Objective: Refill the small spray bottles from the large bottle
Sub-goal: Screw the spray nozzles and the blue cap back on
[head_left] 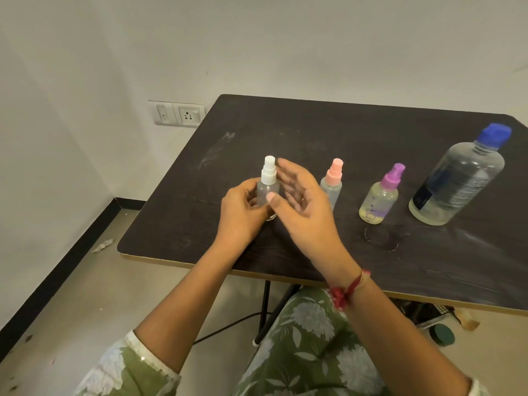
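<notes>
White-capped spray bottle (268, 190) gripped by left fingers (248, 191), right fingers (288, 175) spread; label (428, 192) on large bottle (463, 178) blurred.

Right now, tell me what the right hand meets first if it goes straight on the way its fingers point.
Probably the white spray bottle, gripped by the left hand: the right hand points at its cap, though depth is unclear.

table (314, 132) | left→right row: first spray bottle (265, 190) ; second spray bottle (333, 187) ; third spray bottle (378, 200) ; large bottle (457, 184)
</notes>
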Available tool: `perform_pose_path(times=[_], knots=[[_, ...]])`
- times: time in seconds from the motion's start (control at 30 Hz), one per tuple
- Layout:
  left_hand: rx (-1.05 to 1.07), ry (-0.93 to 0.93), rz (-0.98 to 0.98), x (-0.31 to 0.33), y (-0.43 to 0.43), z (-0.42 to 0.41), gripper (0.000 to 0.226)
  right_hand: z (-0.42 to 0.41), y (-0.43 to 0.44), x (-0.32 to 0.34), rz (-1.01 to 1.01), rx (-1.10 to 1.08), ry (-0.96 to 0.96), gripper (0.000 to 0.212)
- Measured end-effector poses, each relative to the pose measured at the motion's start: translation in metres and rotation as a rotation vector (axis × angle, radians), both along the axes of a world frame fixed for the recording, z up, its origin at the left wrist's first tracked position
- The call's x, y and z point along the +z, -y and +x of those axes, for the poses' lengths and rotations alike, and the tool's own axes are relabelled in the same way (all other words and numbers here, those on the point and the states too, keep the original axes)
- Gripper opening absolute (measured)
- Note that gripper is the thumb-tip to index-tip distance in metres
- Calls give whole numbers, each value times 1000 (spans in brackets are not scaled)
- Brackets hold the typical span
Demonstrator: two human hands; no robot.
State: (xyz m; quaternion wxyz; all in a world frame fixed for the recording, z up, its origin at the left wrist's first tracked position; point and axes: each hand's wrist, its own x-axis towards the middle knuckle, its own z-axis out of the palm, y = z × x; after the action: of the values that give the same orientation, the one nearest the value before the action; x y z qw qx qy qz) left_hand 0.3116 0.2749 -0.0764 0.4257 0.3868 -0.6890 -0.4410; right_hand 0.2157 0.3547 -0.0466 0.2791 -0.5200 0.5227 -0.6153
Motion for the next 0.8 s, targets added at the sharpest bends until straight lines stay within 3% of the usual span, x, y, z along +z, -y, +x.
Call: perform_pose_path(times=[0.17, 0.3, 0.4, 0.53, 0.67, 0.8], knots=[[-13, -18, -3, 2, -2, 1, 39, -4, 0, 0, -71, -115, 33, 43], [-16, -22, 13, 4, -4, 2, 37, -8, 21, 5, 32, -45, -25, 50], [-18, -8, 11, 4, -4, 2, 35, -9, 27, 5, 35, -18, -116, 42], [-14, -24, 18, 6, -6, 2, 35, -10, 29, 6, -17, -75, -38, 31], [-22, -36, 30, 5, -6, 2, 34, -14, 32, 7, -4, -55, -50, 38], [-42, -27, 27, 6, -6, 3, 35, -18, 32, 8, 129, 98, -136, 45]])
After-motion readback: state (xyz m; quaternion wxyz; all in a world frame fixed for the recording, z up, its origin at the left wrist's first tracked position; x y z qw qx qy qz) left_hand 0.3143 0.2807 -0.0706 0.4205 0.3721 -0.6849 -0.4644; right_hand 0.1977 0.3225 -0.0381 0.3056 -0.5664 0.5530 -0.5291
